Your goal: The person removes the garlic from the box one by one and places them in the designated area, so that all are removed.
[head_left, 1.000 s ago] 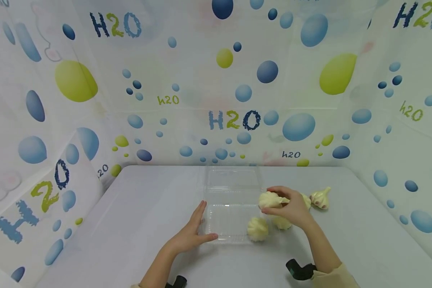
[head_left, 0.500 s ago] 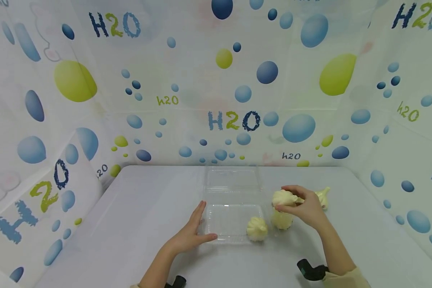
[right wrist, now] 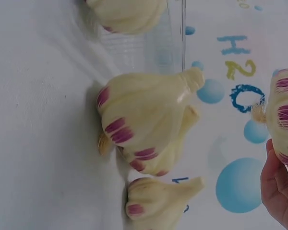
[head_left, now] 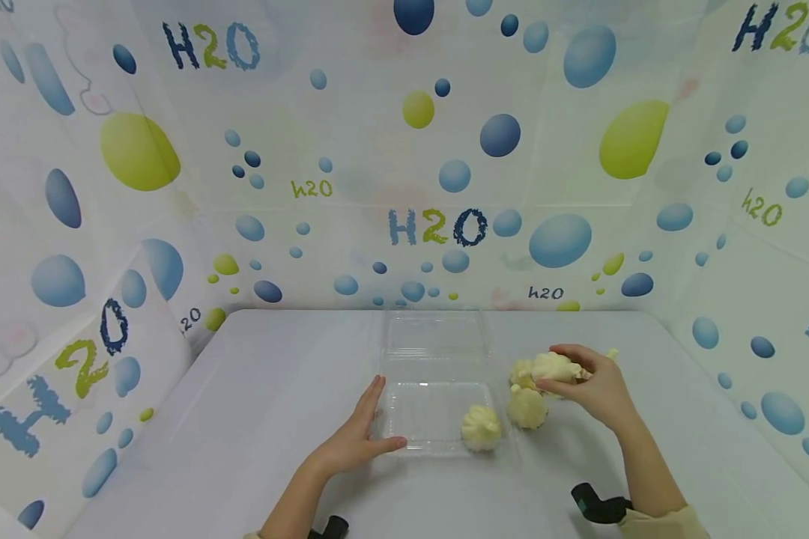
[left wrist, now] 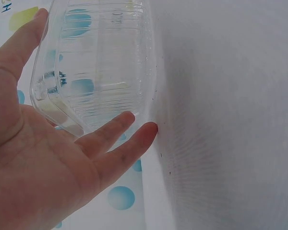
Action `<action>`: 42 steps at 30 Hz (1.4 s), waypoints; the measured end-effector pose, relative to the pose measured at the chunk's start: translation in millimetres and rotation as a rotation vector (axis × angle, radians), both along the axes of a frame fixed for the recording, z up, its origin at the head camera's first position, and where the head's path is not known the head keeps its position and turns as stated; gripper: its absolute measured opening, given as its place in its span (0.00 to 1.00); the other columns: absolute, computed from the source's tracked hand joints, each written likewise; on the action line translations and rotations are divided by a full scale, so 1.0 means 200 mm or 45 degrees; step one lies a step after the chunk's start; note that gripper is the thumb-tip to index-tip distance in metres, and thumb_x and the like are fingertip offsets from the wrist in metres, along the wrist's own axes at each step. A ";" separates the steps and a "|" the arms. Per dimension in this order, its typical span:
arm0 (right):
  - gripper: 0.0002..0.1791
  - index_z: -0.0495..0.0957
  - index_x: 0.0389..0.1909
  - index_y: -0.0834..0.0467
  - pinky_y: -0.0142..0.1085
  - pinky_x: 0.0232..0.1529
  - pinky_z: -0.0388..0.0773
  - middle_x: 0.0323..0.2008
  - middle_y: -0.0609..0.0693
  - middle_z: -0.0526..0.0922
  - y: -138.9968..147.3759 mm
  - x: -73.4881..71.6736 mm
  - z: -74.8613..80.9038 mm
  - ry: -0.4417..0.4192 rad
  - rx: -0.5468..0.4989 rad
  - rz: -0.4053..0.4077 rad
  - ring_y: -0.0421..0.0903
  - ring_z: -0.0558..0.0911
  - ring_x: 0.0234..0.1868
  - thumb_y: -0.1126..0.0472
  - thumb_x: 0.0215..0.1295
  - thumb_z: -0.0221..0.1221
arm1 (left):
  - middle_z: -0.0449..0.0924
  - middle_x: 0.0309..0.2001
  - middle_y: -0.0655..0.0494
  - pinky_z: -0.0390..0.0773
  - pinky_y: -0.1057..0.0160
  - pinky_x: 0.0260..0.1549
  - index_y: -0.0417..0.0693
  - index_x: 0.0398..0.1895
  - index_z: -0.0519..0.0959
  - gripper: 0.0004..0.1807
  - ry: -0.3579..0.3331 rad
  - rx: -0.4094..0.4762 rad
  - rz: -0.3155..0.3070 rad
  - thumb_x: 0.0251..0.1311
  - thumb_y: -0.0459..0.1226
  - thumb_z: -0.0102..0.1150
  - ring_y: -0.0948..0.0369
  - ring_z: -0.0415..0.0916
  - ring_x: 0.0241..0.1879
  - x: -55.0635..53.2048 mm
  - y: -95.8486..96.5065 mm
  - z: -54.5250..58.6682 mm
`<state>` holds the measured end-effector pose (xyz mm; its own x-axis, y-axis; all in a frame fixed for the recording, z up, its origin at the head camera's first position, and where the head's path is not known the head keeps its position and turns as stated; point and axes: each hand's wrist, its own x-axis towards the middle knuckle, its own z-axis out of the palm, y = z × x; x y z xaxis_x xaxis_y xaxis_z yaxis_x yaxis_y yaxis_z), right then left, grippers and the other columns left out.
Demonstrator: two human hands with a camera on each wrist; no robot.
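Pale grey table (head_left: 256, 389), bubble-patterned "H2O" curtain (head_left: 438, 224) walling three sides

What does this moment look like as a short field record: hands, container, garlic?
left hand: flat on the table, fingers straight against the near-left corner of the clear container
right hand: grips a garlic bulb above the table, right of the container
container: clear plastic, lid open toward the back
garlic in container: one bulb at the near-right corner
loose garlic: on the table beside the container, under the right hand
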<state>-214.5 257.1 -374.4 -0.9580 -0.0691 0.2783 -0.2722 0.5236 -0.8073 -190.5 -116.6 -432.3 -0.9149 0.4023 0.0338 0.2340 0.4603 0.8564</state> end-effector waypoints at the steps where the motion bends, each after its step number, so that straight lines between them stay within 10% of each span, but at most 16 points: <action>1: 0.32 0.74 0.52 0.60 0.28 0.35 0.77 0.48 0.56 0.77 0.01 0.00 0.00 -0.002 0.004 -0.005 0.34 0.74 0.41 0.53 0.45 0.71 | 0.27 0.71 0.43 0.63 0.38 0.52 0.49 0.72 0.34 0.56 -0.001 0.000 -0.001 0.51 0.45 0.65 0.37 0.49 0.64 0.00 0.00 0.00; 11: 0.33 0.73 0.53 0.62 0.41 0.46 0.73 0.50 0.56 0.76 0.06 0.00 -0.02 -0.015 0.080 -0.081 0.42 0.70 0.48 0.50 0.47 0.69 | 0.27 0.71 0.43 0.63 0.38 0.51 0.50 0.72 0.34 0.56 -0.005 0.000 0.002 0.52 0.46 0.65 0.37 0.50 0.64 0.00 -0.01 0.00; 20: 0.35 0.71 0.55 0.62 0.26 0.38 0.72 0.53 0.59 0.73 0.12 0.00 -0.04 -0.047 0.103 -0.125 0.52 0.69 0.53 0.49 0.48 0.69 | 0.27 0.71 0.43 0.64 0.38 0.51 0.49 0.72 0.34 0.56 0.003 0.006 -0.001 0.51 0.45 0.65 0.37 0.49 0.64 0.00 0.00 0.00; 28: 0.38 0.69 0.57 0.64 0.51 0.50 0.70 0.56 0.63 0.70 0.17 -0.02 -0.10 -0.124 0.082 -0.133 0.60 0.66 0.58 0.48 0.49 0.68 | 0.27 0.71 0.43 0.63 0.38 0.52 0.49 0.72 0.34 0.56 0.001 0.002 0.002 0.51 0.46 0.65 0.37 0.48 0.65 0.00 0.00 0.00; 42: 0.37 0.70 0.55 0.66 0.46 0.46 0.70 0.60 0.65 0.66 0.19 -0.05 -0.24 -0.191 0.121 -0.084 0.60 0.69 0.55 0.50 0.47 0.69 | 0.27 0.71 0.44 0.60 0.38 0.55 0.49 0.72 0.34 0.56 0.028 -0.017 -0.001 0.51 0.46 0.65 0.39 0.46 0.66 -0.01 -0.01 -0.01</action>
<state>-224.0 296.0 -421.6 -0.9916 -0.0241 0.1272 -0.1153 0.6120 -0.7824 -192.2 -117.9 -434.9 -0.9136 0.4038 0.0483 0.2530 0.4715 0.8448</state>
